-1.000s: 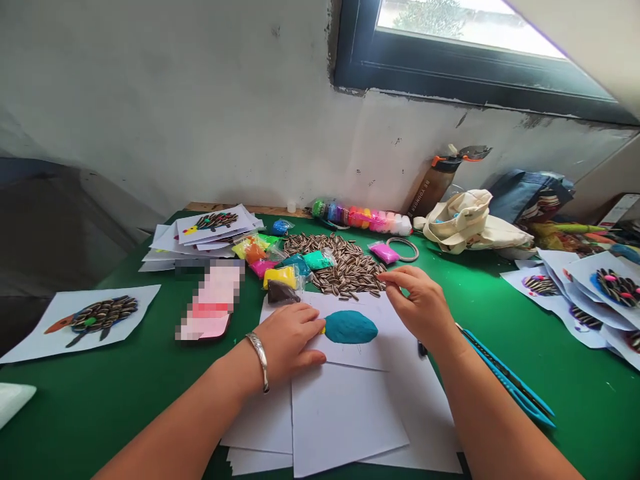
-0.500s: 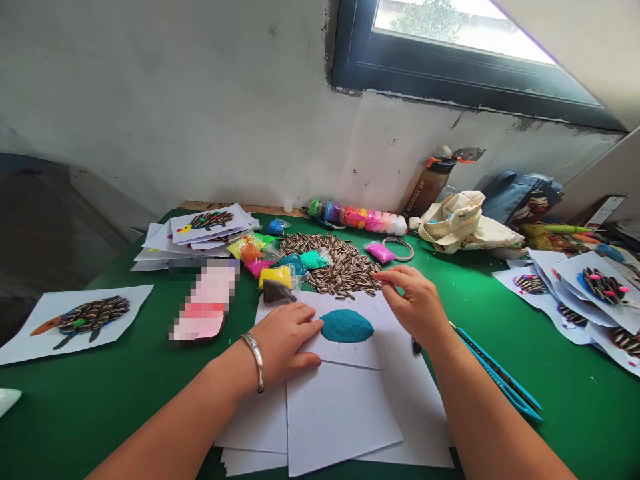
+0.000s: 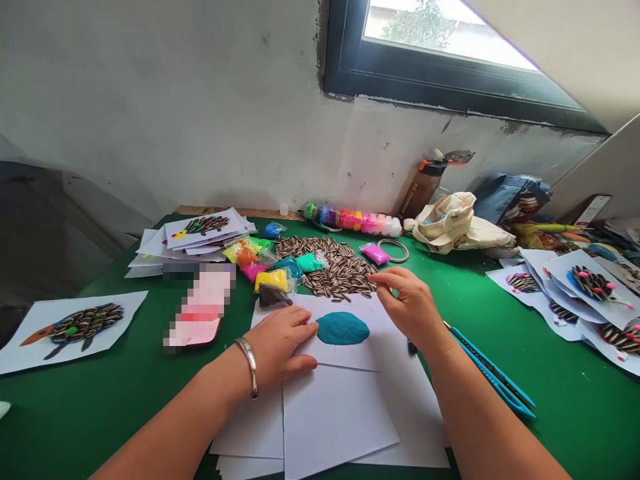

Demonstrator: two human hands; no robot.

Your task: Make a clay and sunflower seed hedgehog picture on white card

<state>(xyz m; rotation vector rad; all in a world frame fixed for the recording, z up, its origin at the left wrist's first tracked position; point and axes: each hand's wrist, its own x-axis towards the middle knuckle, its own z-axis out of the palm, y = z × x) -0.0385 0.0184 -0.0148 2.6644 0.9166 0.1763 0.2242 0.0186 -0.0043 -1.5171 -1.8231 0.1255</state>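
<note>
Counts: 2 hands (left (image 3: pixel 280 343), right (image 3: pixel 407 303)), 1 teal clay blob (image 3: pixel 343 328), 1 seed pile (image 3: pixel 340 267), 1 bracelet (image 3: pixel 249 365), 1 bottle (image 3: pixel 423 187), 1 cloth bag (image 3: pixel 457 223), 1 ring (image 3: pixel 397 249), 1 blue cutter (image 3: pixel 493 373), 1 window (image 3: pixel 450 47).

arms – bare, no sleeves | left wrist – silver bangle (image 3: pixel 249 366)

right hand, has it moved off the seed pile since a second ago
No. The right hand stays at the near edge of the sunflower seeds, fingertips pinched there; only the camera shifted.
</note>
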